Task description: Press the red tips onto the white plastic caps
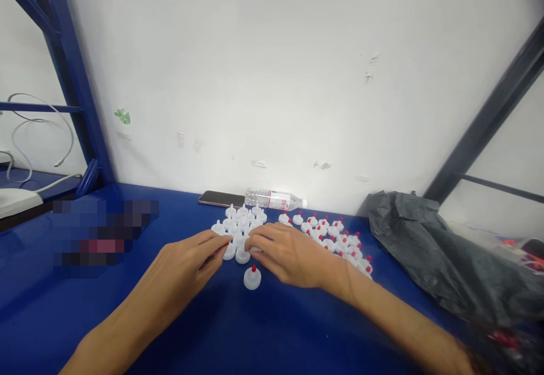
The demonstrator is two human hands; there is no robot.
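My left hand [193, 257] is closed in a pinch, with bits of a small red cap [213, 254] showing at its fingers. The fingers of my right hand [280, 253] are curled around a white nozzle cap [255, 249], mostly hidden behind them. Both hands are at the near edge of a cluster of white nozzle caps [230, 229] with bare tips. Just in front of them, one white nozzle cap with a red tip [252, 278] stands upright. Beyond my right wrist are several more red-tipped nozzle caps [341, 246], some hidden by the arm.
Against the wall lie a phone [221, 199] and a plastic bottle [276, 200] on its side. A dark plastic bag [408, 233] spreads over the right of the blue table [272, 329]. A blurred patch covers the left. Blue metal posts [70, 63] rise there.
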